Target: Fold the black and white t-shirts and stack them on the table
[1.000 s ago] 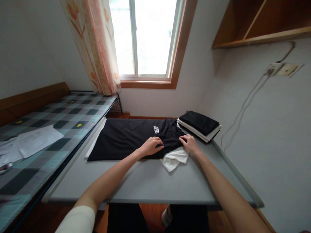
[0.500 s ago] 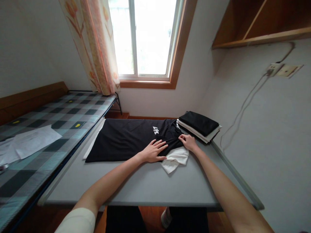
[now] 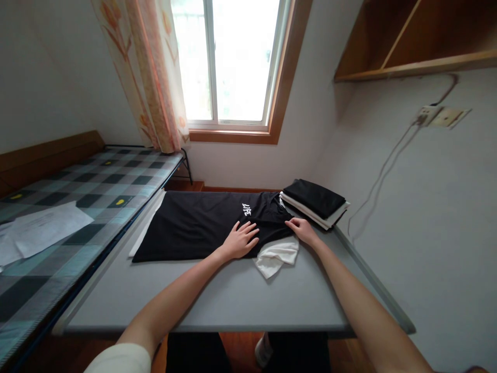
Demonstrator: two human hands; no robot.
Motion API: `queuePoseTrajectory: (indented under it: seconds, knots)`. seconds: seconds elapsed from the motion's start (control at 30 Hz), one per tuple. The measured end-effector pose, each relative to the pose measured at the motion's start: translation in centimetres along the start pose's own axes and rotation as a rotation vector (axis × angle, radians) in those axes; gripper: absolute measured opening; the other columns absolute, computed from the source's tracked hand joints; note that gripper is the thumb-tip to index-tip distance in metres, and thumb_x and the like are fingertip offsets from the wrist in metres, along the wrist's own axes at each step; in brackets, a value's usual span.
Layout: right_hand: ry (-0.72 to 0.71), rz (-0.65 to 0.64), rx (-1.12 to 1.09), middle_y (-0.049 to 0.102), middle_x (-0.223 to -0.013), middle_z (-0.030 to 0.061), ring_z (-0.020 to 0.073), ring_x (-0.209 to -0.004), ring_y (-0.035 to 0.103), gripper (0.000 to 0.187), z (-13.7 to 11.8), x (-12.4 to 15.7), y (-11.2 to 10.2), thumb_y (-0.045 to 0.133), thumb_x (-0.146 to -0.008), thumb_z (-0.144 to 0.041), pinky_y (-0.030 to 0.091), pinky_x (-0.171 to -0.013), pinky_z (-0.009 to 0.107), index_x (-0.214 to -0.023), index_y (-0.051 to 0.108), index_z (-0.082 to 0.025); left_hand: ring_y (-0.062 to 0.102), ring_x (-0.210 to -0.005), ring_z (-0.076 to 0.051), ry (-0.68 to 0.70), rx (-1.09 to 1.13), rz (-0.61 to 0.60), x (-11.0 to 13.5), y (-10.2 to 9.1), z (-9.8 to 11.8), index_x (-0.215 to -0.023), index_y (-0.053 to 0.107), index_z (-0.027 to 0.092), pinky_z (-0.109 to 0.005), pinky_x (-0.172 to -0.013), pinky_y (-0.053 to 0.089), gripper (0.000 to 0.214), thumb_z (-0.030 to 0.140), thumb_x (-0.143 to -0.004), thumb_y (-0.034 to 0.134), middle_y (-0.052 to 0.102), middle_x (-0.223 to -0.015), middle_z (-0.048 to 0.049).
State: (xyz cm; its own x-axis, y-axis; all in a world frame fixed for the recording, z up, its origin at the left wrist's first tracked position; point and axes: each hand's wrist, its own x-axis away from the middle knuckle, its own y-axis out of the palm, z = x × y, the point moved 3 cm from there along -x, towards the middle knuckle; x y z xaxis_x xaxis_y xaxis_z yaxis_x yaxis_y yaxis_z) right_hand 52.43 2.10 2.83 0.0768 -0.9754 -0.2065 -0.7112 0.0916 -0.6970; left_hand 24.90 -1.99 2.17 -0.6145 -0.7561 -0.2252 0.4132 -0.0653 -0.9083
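Observation:
A black T-shirt with white "LIFE" lettering lies lengthwise on the grey table. My left hand rests flat on it just below the lettering, fingers spread. At the shirt's right end, my right hand pinches the black fabric near the shoulder between thumb and fingers. White cloth sticks out from under the black shirt between my hands, towards me. Another white strip shows along the shirt's left end.
A stack of folded black and white clothes sits at the table's back right corner. To the left is a bed with a checked mattress and papers. A wooden shelf hangs upper right; a cable runs down the wall.
My left hand has slid slightly left and up over the black shirt. My right hand stays pinched at the shoulder. The whole view has shifted a little.

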Motion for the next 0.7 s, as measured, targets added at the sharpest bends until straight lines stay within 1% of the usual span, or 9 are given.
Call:
queuePoseTrajectory:
  seconds: [0.1, 0.17, 0.23, 0.3, 0.37, 0.43, 0.57, 0.63, 0.7]
  knots:
    - [-0.026, 0.018, -0.06, 0.061, -0.062, 0.0025, 0.0174, -0.06, 0.052, 0.053, 0.0, 0.0, 0.1, 0.046, -0.078, -0.068, 0.039, -0.06, 0.029, -0.064, 0.059, -0.019, 0.032, -0.14, -0.022, -0.078, -0.016, 0.06, -0.1, 0.2, -0.4, -0.133, 0.054, 0.028, -0.049, -0.117, 0.015, 0.041, 0.04, -0.098, 0.035, 0.044, -0.148, -0.0041]
    - [-0.002, 0.024, -0.01, 0.062, -0.063, 0.0027, 0.0176, -0.06, 0.052, 0.05, 0.0, 0.0, 0.2, 0.046, -0.079, -0.066, 0.039, -0.06, 0.029, -0.068, 0.061, -0.019, 0.034, -0.138, -0.024, -0.149, -0.033, 0.113, -0.1, 0.1, -0.8, -0.132, 0.055, 0.024, -0.046, -0.115, 0.021, 0.04, 0.035, -0.095, 0.041, 0.044, -0.148, -0.0076]
    - [0.031, 0.033, 0.13, 0.064, -0.066, 0.0036, 0.0186, -0.063, 0.053, 0.045, -0.1, -0.1, 0.4, 0.047, -0.082, -0.06, 0.038, -0.064, 0.031, -0.072, 0.064, -0.02, 0.038, -0.135, -0.024, -0.21, -0.028, 0.152, -0.2, -0.1, -1.1, -0.13, 0.056, 0.023, -0.044, -0.113, 0.026, 0.04, 0.032, -0.092, 0.047, 0.047, -0.144, -0.0092]
    - [0.036, 0.071, 0.313, 0.066, -0.071, 0.0053, 0.0218, -0.073, 0.055, 0.039, -0.8, -0.2, 0.6, 0.049, -0.084, -0.055, 0.038, -0.071, 0.034, -0.073, 0.067, -0.021, 0.042, -0.131, -0.023, -0.234, 0.006, 0.161, -0.2, -0.3, -1.2, -0.124, 0.059, 0.025, -0.043, -0.11, 0.029, 0.036, 0.03, -0.09, 0.051, 0.051, -0.14, -0.0073]
    - [-0.003, 0.123, 0.466, 0.069, -0.079, 0.0081, 0.0259, -0.085, 0.054, 0.037, -2.1, -0.4, 1.0, 0.051, -0.086, -0.052, 0.036, -0.078, 0.039, -0.072, 0.068, -0.022, 0.043, -0.128, -0.023, -0.235, 0.048, 0.163, -0.2, -0.6, -1.2, -0.117, 0.063, 0.027, -0.043, -0.109, 0.03, 0.031, 0.029, -0.088, 0.055, 0.054, -0.136, -0.0048]
    - [-0.074, 0.145, 0.544, 0.069, -0.088, 0.0107, 0.0286, -0.093, 0.051, 0.037, -3.8, -0.7, 1.8, 0.052, -0.087, -0.051, 0.035, -0.082, 0.042, -0.072, 0.07, -0.022, 0.044, -0.125, -0.023, -0.242, 0.077, 0.18, -0.2, -0.8, -1.1, -0.112, 0.065, 0.027, -0.043, -0.106, 0.03, 0.027, 0.029, -0.086, 0.057, 0.057, -0.132, -0.0036]
    - [-0.205, 0.018, 0.52, 0.067, -0.096, 0.0108, 0.0276, -0.095, 0.052, 0.033, -7.0, -1.9, 4.9, 0.055, -0.088, -0.049, 0.035, -0.085, 0.042, -0.083, 0.073, -0.023, 0.049, -0.115, -0.024, -0.292, 0.085, 0.242, 0.0, -1.1, -1.0, -0.113, 0.064, 0.026, -0.043, -0.098, 0.034, 0.028, 0.031, -0.086, 0.058, 0.062, -0.119, -0.004]
    - [-0.217, -0.062, 0.497, 0.067, -0.096, 0.0104, 0.0265, -0.094, 0.053, 0.026, -8.0, -2.6, 6.5, 0.058, -0.088, -0.044, 0.036, -0.084, 0.04, -0.089, 0.073, -0.023, 0.05, -0.109, -0.025, -0.339, 0.074, 0.268, 0.1, -1.2, -1.2, -0.115, 0.062, 0.025, -0.042, -0.094, 0.036, 0.03, 0.033, -0.086, 0.058, 0.063, -0.114, -0.0052]
    - [-0.191, -0.096, 0.499, 0.066, -0.096, 0.0107, 0.0264, -0.095, 0.054, 0.019, -8.7, -3.1, 7.6, 0.061, -0.087, -0.037, 0.037, -0.082, 0.038, -0.09, 0.072, -0.022, 0.051, -0.106, -0.025, -0.373, 0.071, 0.282, 0.1, -1.2, -1.3, -0.115, 0.062, 0.024, -0.041, -0.092, 0.037, 0.031, 0.034, -0.087, 0.057, 0.063, -0.112, -0.0058]
